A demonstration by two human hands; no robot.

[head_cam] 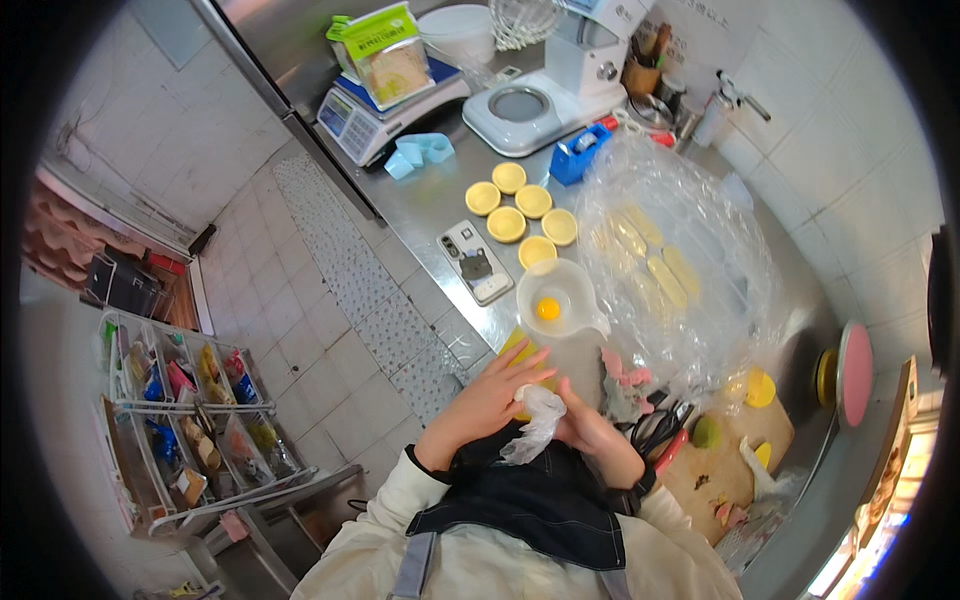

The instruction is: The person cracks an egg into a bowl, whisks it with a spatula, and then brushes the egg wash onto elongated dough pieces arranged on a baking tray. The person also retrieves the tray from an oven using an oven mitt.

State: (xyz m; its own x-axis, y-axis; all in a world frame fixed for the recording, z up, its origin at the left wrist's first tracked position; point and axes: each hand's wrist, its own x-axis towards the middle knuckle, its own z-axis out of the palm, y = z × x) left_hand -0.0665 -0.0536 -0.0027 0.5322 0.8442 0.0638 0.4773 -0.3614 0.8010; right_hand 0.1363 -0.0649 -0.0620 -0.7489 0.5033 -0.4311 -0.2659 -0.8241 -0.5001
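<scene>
My left hand [487, 394] is spread with its fingers apart at the table's near edge, its fingertips over a yellow sheet or cloth [525, 351]. A crumpled translucent plastic bag or glove [541, 420] hangs between my two hands. Close to its right side is my right hand [589, 424], thumb up; whether its fingers grip the plastic is hard to tell. Just beyond them stands a translucent bowl with a spout [574, 296], with a raw egg yolk [548, 308] in it. Several yellow tart shells [506, 224] lie past the bowl, beside a phone [475, 262].
A large clear plastic bag over trays [675, 255] covers the table's right part. Further back are a digital scale [352, 124], a blue tape dispenser [577, 156] and a white stand mixer [585, 67]. A cutting board [686, 491] with fruit pieces lies at the near right, by a red handle [671, 451].
</scene>
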